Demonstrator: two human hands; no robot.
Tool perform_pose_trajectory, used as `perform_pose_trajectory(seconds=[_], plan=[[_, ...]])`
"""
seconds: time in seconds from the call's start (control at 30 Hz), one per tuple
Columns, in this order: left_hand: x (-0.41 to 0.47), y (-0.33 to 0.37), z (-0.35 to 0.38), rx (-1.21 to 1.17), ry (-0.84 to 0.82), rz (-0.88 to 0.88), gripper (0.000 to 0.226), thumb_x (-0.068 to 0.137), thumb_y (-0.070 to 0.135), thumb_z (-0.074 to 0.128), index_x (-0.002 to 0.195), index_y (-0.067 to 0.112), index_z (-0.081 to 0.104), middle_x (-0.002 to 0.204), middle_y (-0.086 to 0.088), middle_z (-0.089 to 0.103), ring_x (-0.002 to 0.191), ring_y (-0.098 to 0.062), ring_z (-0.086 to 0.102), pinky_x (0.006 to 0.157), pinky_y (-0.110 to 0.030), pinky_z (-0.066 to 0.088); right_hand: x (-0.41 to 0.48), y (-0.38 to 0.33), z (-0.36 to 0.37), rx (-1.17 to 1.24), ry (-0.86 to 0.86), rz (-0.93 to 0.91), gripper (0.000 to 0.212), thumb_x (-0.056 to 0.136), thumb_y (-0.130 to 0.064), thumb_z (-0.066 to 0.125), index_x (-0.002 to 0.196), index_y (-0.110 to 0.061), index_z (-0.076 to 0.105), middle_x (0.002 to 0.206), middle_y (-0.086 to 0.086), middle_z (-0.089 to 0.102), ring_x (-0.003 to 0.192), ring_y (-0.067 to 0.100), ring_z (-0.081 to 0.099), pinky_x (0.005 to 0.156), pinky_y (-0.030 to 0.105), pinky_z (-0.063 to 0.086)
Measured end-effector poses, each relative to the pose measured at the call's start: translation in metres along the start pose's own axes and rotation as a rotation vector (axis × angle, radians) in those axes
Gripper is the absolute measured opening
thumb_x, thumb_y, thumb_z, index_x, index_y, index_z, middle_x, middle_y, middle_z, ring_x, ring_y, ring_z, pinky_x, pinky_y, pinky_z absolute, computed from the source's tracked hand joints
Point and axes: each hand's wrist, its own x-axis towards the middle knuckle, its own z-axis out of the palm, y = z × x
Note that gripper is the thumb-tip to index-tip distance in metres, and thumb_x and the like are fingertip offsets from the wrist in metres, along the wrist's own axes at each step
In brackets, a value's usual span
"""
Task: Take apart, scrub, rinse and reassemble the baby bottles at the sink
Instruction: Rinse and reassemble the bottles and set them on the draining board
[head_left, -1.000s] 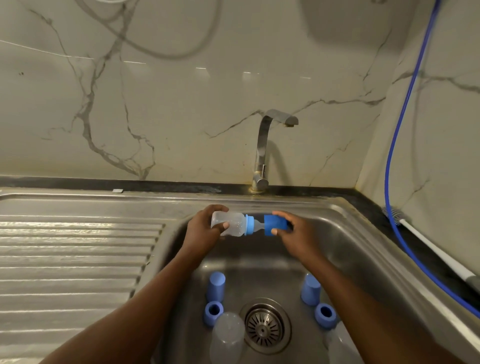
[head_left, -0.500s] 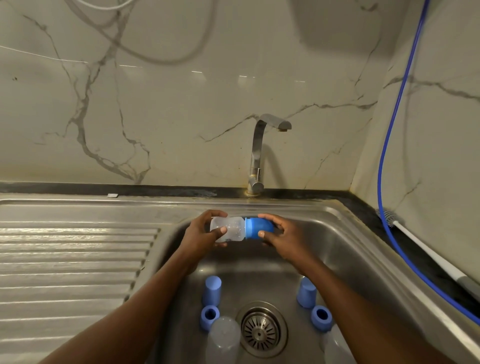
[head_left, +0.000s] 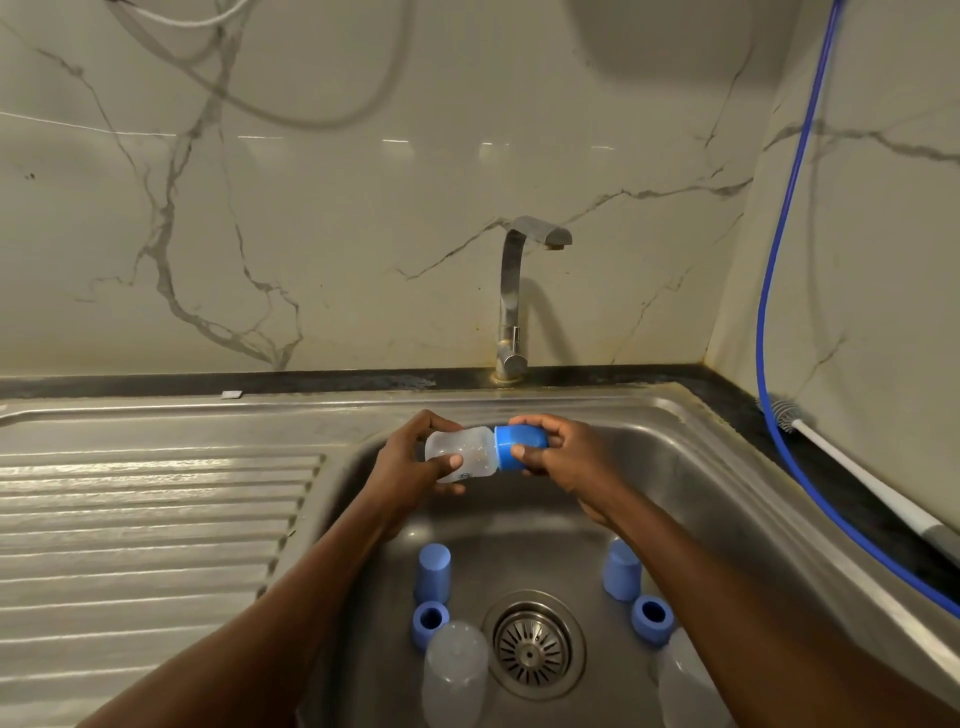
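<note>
Left grip (head_left: 402, 470), right grip (head_left: 574, 460), bottle (head_left: 467, 449) above sink (head_left: 691, 483)

blue caps (head_left: 432, 571) flank drain (head_left: 531, 647); tap (head_left: 511, 296) behind

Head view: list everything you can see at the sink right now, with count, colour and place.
Held bottle: one, clear, lying sideways above the basin, blue cap on its right end.
Loose caps: two, blue, standing either side of the drain.
Rings: two, blue, just nearer than the caps.
Bottle bodies: two, clear, at the basin's near end.
Drain strainer: one, steel, basin floor.
Sink: one, steel, drainboard on left.
Tap: one, steel, behind the basin.
Bottle brush: one, white handle, counter on right.
Hose: one, blue, hanging down the right wall.
Hands: two; left hand holds the bottle's body; right hand grips the blue cap.
</note>
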Motion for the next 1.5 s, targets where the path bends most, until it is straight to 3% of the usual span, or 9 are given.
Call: perform_pose_trajectory(seconds=[0.1,0.2,0.3,0.43,0.57,0.67,0.83,1.17,1.5], plan=[[0.001,-0.002,-0.001,0.071,-0.079,0.015,0.035,0.085,0.009,0.074,0.111,0.022,0.054,0.115,-0.007,0.06,0.094,-0.022,0.069,0.07,-0.032,0.062,-0.003,0.002,-0.001,-0.031,-0.003,-0.016,0.034,0.087,-0.006,0.068,0.115,-0.023,0.062,0.121,0.004,0.058,0.108,0.019,0.06,0.084,0.028,0.058],[-0.001,-0.007,0.006,0.362,-0.163,0.02,0.06,0.076,0.022,0.083,0.127,0.027,0.051,0.115,0.005,0.059,0.096,-0.01,0.062,0.07,-0.02,0.055,-0.002,-0.005,0.003,-0.037,-0.017,-0.059,0.035,0.086,-0.013,0.071,0.117,-0.026,0.062,0.121,0.006,0.06,0.106,0.019,0.061,0.086,0.031,0.058],[-0.002,-0.006,0.009,0.559,-0.046,0.082,0.069,0.073,0.032,0.085,0.134,0.023,0.053,0.12,0.003,0.061,0.1,-0.005,0.053,0.076,-0.009,0.039,0.003,-0.015,0.008,-0.078,0.025,-0.041,0.051,0.083,-0.026,0.075,0.13,-0.03,0.055,0.115,0.009,0.065,0.1,0.021,0.065,0.087,0.042,0.058],[0.0,0.003,-0.002,0.758,0.037,0.04,0.068,0.072,0.043,0.083,0.132,0.026,0.056,0.122,-0.003,0.048,0.114,-0.022,0.046,0.098,-0.035,0.043,0.001,-0.021,0.007,-0.076,0.103,0.076,0.083,0.077,-0.063,0.066,0.147,-0.032,0.035,0.112,-0.003,0.059,0.104,0.017,0.062,0.084,0.036,0.057],[-0.002,0.017,-0.028,0.556,0.164,0.108,0.06,0.069,0.032,0.087,0.123,0.018,0.066,0.108,-0.001,0.064,0.101,-0.02,0.059,0.084,-0.029,0.044,-0.005,-0.014,0.017,0.12,0.348,0.129,0.068,0.087,-0.055,0.06,0.144,-0.022,0.043,0.108,-0.002,0.062,0.095,0.018,0.063,0.088,0.046,0.056],[-0.004,0.028,-0.053,0.387,0.322,0.135,0.054,0.071,0.025,0.085,0.119,0.015,0.064,0.1,0.002,0.066,0.093,-0.017,0.062,0.076,-0.026,0.042,-0.014,-0.005,0.03,0.166,0.325,0.14,0.055,0.093,-0.043,0.059,0.139,-0.016,0.047,0.093,-0.01,0.062,0.077,0.01,0.061,0.081,0.043,0.056],[0.006,0.038,-0.102,0.218,0.485,0.031,0.055,0.073,0.024,0.085,0.119,0.014,0.056,0.106,-0.004,0.066,0.098,-0.022,0.063,0.088,-0.041,0.052,-0.019,0.002,0.028,0.097,0.305,0.127,0.048,0.094,-0.039,0.059,0.135,-0.015,0.05,0.106,0.002,0.062,0.08,0.012,0.06,0.082,0.044,0.055],[0.019,0.019,-0.129,0.3,0.472,0.013,0.046,0.075,0.013,0.082,0.118,0.01,0.065,0.089,0.006,0.063,0.084,-0.011,0.058,0.078,-0.027,0.041,-0.015,0.003,0.035,0.032,0.246,0.108,0.041,0.091,-0.043,0.062,0.124,-0.022,0.055,0.117,0.001,0.063,0.103,0.021,0.063,0.094,0.051,0.052],[0.019,0.007,-0.133,0.315,0.467,-0.007,0.059,0.083,0.016,0.078,0.136,0.009,0.053,0.125,-0.012,0.064,0.099,-0.015,0.054,0.09,-0.031,0.04,-0.016,0.005,0.026,-0.033,0.25,0.092,0.044,0.091,-0.046,0.061,0.126,-0.021,0.055,0.116,-0.001,0.063,0.091,0.016,0.065,0.087,0.046,0.056]])
